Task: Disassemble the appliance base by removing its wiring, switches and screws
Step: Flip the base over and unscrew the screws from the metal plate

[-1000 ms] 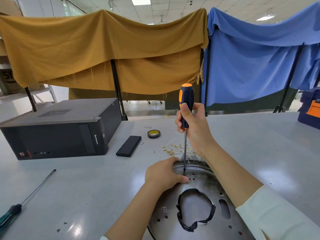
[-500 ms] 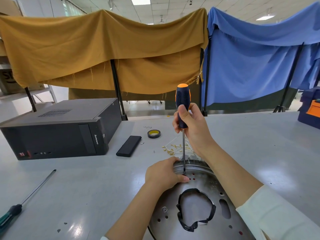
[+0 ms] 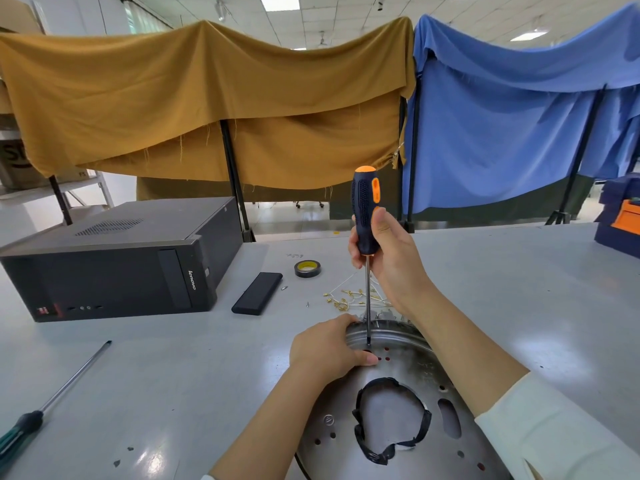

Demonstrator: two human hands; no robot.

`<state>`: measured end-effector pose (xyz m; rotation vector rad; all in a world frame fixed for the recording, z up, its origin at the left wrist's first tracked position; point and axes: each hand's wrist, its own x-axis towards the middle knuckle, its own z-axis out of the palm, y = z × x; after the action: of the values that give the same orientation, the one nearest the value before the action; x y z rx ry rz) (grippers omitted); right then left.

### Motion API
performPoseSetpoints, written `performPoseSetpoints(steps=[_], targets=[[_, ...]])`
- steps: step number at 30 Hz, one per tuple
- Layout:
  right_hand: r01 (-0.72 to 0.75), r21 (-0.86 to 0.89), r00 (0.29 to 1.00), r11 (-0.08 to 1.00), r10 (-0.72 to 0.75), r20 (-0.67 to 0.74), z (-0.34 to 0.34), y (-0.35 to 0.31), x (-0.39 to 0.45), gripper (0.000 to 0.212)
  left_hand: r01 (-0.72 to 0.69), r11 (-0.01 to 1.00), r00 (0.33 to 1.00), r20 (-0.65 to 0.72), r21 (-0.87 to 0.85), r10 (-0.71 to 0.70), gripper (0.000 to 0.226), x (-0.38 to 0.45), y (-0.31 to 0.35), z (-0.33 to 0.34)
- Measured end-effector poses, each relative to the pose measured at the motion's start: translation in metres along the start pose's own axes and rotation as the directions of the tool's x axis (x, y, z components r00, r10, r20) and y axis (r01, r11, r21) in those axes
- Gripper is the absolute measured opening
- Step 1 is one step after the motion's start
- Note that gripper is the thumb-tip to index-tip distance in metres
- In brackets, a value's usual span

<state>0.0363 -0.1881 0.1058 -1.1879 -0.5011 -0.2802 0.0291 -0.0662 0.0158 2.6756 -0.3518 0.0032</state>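
Here, a round metal appliance base (image 3: 408, 441) is laid flat on the grey counter (image 3: 173, 375), close to the person. A screwdriver (image 3: 365, 216) is held upright by the right hand (image 3: 391, 258), whose fingers are wrapped round its handle. Its tip is set by the far rim of the base. That rim is gripped by the curled fingers of the left hand (image 3: 325, 348). Loose wires (image 3: 349, 297) are seen just behind the base.
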Motion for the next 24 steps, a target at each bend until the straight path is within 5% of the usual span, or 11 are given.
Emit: performPoseSetpoints(steps=[4, 10, 17, 24], targets=[[-0.034, 0.05, 0.999, 0.998, 0.033, 0.026, 0.0016, -0.0003, 0.001, 0.056, -0.001, 1.0, 1.0, -0.001, 0.002, 0.001, 0.069, 0.0002, -0.0001, -0.0002], [0.02, -0.021, 1.0, 1.0, -0.02, -0.002, 0.0003, 0.0017, -0.0002, 0.032, -0.002, 1.0, 1.0, 0.005, 0.003, 0.002, 0.069, 0.0004, 0.0007, -0.0003], [-0.061, 0.071, 0.998, 0.996, 0.06, 0.023, 0.0023, -0.0003, 0.0004, 0.057, 0.003, 1.0, 1.0, 0.008, 0.011, -0.003, 0.07, 0.0, 0.0004, -0.0004], [-0.067, 0.077, 0.998, 0.995, 0.067, 0.009, 0.0044, 0.0002, -0.0013, 0.053, -0.004, 1.0, 1.0, 0.003, 0.008, 0.004, 0.069, 0.0002, 0.0006, 0.0003]])
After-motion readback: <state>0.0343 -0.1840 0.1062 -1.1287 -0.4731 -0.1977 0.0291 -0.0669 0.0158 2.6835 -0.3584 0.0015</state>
